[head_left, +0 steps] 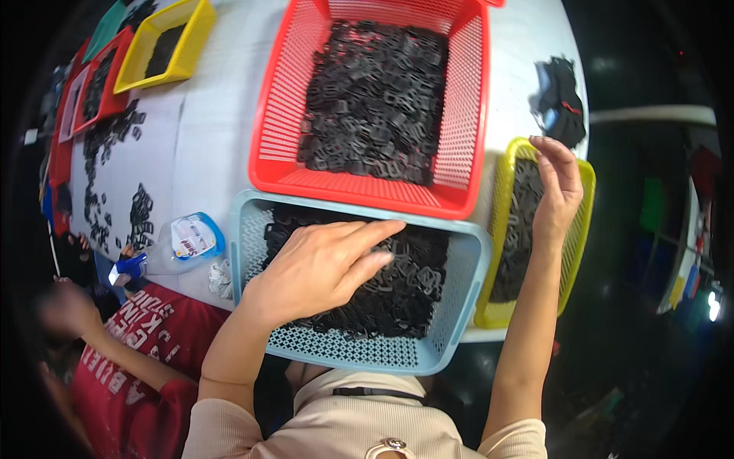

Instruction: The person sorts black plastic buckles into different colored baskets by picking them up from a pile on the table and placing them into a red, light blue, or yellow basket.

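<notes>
My left hand [317, 269] hovers above a light blue basket [344, 354] at the table's near edge. Its fingers stretch to the right, thumb apart from them, and I see nothing held. Inside that basket lie many small black plastic buckles [409, 302], partly hidden under the hand. On the right, my right hand [560, 183] is raised over a narrow yellow basket [577, 256] of dark small pieces [516, 229]. Its thumb and fingertips come close together in a pinch; whatever is between them, if anything, is too small to make out.
A large red basket [367, 194] full of black buckles stands just beyond the blue one. Left are a clear spray bottle [180, 243], scattered black pieces [140, 214] and another yellow basket [187, 57]. A person in a red shirt [145, 352] sits close by. A dark bundle [562, 103] lies far right.
</notes>
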### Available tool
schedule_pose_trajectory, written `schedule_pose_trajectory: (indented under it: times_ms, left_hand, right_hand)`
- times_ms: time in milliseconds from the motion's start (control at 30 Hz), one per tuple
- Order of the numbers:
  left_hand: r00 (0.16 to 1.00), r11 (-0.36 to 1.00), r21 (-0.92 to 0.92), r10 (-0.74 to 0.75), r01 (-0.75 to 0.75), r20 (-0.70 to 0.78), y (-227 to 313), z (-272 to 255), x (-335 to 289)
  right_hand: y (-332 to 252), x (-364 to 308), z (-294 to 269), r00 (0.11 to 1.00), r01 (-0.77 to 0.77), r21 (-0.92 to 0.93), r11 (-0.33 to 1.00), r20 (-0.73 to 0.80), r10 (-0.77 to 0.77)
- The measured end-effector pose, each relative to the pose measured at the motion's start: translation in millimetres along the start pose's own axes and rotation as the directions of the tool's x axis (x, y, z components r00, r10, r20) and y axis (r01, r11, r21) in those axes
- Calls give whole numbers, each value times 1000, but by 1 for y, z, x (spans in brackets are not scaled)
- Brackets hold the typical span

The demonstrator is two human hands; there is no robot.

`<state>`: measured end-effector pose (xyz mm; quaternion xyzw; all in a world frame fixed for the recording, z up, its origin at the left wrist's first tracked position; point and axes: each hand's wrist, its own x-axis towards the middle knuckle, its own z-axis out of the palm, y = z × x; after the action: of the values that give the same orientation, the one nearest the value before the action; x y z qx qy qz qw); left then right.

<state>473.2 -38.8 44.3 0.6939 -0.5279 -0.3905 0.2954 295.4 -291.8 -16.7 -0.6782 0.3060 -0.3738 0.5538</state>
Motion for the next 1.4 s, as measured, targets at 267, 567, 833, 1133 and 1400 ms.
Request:
schedule_pose_trajectory:
  times_ms: [267, 567, 833, 1133, 1400]
  left_hand:
    - [996, 992, 117, -46, 54, -78, 6, 32, -45]
    - [946, 982, 46, -162, 182, -281, 44, 63, -72]
    - [930, 999, -34, 11, -25, -368, 87, 131, 13]
    - [816, 994, -17, 76, -105, -574, 107, 97, 156]
    - [815, 850, -523, -345, 62, -465, 57, 92, 161]
  right_hand:
    - [8, -105, -178, 921, -360, -820, 445, -389, 29]
    - [46, -141, -248, 708, -692, -326, 644, -137, 692]
    - [59, -143, -253, 763, -627, -274, 729, -28, 646]
    - [-12, -158, -277, 641, -767, -147, 625, -110, 760]
    - [-62, -40, -252, 706, -705, -50, 707, 44, 707]
